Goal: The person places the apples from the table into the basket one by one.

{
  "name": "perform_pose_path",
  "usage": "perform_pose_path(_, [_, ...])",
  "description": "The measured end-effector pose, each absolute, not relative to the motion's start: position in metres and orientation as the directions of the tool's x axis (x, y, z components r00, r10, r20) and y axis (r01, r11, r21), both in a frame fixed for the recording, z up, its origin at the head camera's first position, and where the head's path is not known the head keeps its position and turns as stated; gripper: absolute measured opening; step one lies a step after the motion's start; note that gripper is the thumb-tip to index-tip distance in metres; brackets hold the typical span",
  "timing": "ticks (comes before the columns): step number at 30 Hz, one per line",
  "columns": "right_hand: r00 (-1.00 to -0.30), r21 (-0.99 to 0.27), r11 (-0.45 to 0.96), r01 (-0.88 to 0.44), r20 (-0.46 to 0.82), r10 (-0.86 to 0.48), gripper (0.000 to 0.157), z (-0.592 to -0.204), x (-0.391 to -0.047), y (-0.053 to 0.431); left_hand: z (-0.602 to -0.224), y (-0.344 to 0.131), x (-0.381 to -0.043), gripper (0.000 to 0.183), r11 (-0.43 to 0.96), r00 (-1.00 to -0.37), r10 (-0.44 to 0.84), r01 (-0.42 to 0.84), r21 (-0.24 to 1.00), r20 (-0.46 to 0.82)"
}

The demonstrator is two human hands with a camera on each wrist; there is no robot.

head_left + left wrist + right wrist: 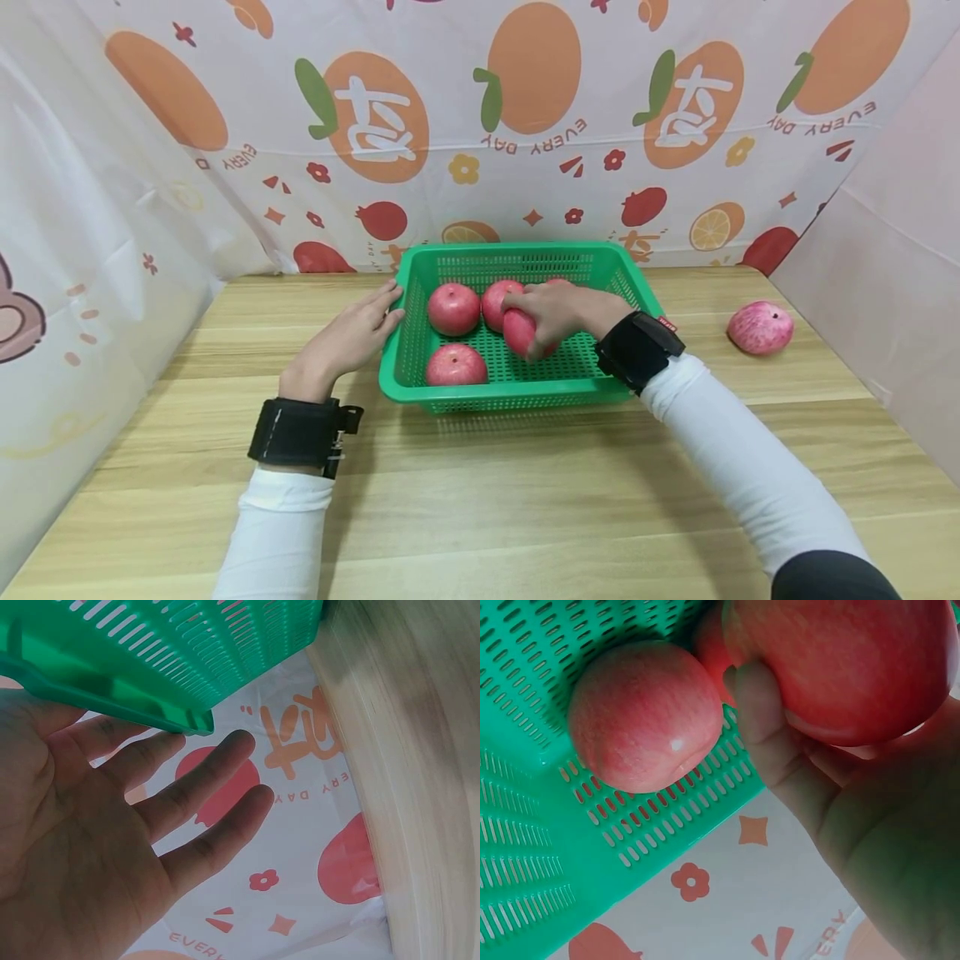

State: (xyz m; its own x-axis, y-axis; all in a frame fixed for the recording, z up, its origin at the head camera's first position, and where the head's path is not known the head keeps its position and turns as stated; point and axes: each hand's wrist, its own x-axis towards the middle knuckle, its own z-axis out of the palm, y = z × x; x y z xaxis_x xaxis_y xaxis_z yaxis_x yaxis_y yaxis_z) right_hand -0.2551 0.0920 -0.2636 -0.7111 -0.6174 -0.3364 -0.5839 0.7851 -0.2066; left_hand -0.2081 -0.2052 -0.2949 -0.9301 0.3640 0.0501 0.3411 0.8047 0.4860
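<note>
A green plastic basket [517, 388] with slotted sides holds several red apples. Inside it, my right hand [553, 312] grips one apple [519, 332], thumb and fingers wrapped round its sides. The right wrist view shows this held apple [847, 667] large above the thumb, with a second apple [645, 716] resting on the basket floor. Two more apples lie toward the basket's left side, one at the back [453, 309] and one at the front [457, 367]. Another apple [495, 305] is partly hidden behind my right hand. My left hand [358, 332] touches the left rim with its fingers extended.
A pink-and-white mottled fruit [761, 327] lies on the wooden table [480, 500], right of the basket. Behind the table hangs a white sheet [450, 133] printed with fruit, close to the basket's back edge. More white sheeting borders both sides.
</note>
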Motion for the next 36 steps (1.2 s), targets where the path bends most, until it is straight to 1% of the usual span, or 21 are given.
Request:
perform_pose_path(9, [-0.683, -0.21, 0.776, -0.594, -0.378, -0.625, 0.075, -0.265, -0.254, 0.088, -0.295, -0.205, -0.21, 0.055, 0.804, -0.927, 0.37, 0.351, 0.48, 0.057])
perform_pose_path(16, [-0.645, -0.218, 0.763, -0.609, -0.423, -0.636, 0.06, -0.271, -0.255, 0.083, -0.296, -0.205, -0.21, 0.055, 0.802, -0.926, 0.372, 0.352, 0.483, 0.058])
perform_pose_path(22, [-0.64, -0.209, 0.766, -0.608, -0.441, -0.629, 0.061, -0.271, -0.254, 0.079, -0.295, -0.205, -0.21, 0.055, 0.801, -0.926, 0.372, 0.351, 0.484, 0.057])
perform_pose_path(25, [-0.625, -0.219, 0.756, -0.616, -0.448, -0.639, 0.058, -0.27, -0.253, 0.077, -0.294, -0.205, -0.21, 0.055, 0.801, -0.927, 0.371, 0.351, 0.486, 0.058])
perform_pose_path(33, [-0.592, -0.254, 0.725, -0.641, -0.438, -0.677, 0.041, -0.268, -0.253, 0.075, -0.295, -0.206, -0.209, 0.055, 0.804, -0.929, 0.367, 0.345, 0.485, 0.053])
perform_pose_path(36, [-0.583, -0.259, 0.711, -0.653, -0.427, -0.691, 0.038, -0.268, -0.254, 0.075, -0.295, -0.206, -0.209, 0.056, 0.804, -0.928, 0.368, 0.345, 0.484, 0.051])
